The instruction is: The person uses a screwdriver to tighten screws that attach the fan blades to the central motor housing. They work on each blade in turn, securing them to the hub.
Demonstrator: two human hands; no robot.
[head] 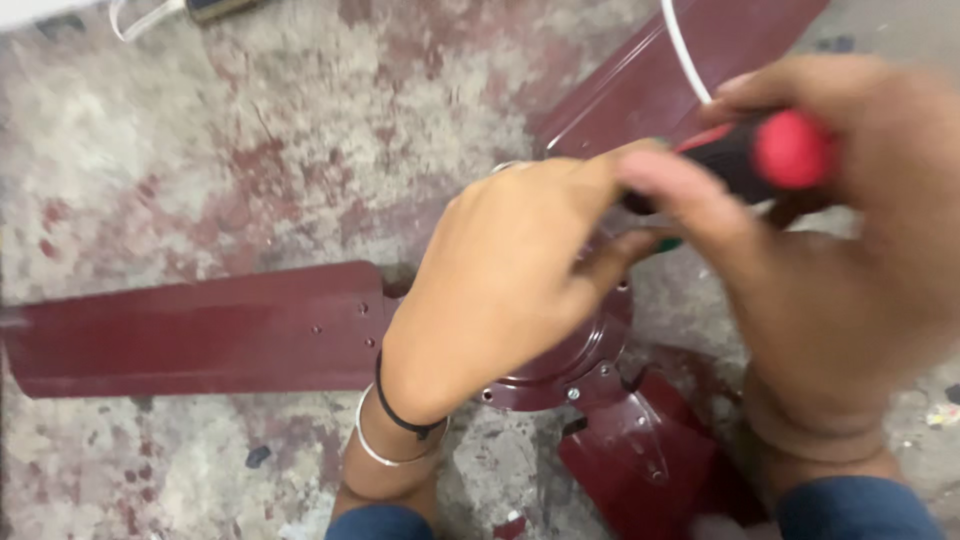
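A dark maroon ceiling fan lies on a worn floor, its round motor housing (560, 365) mostly hidden under my hands. One blade (200, 330) stretches left, another (690, 70) runs to the upper right, and a third (640, 460) points down near me. My left hand (500, 280) rests on top of the housing, fingers curled toward the centre. My right hand (830, 280) grips a screwdriver with a black and red handle (770, 155), its tip hidden between my hands.
The floor (250, 150) is mottled grey with worn red patches. A white wire (685, 50) runs up across the upper-right blade. A dark tool with a pale loop (175, 10) lies at the top left edge.
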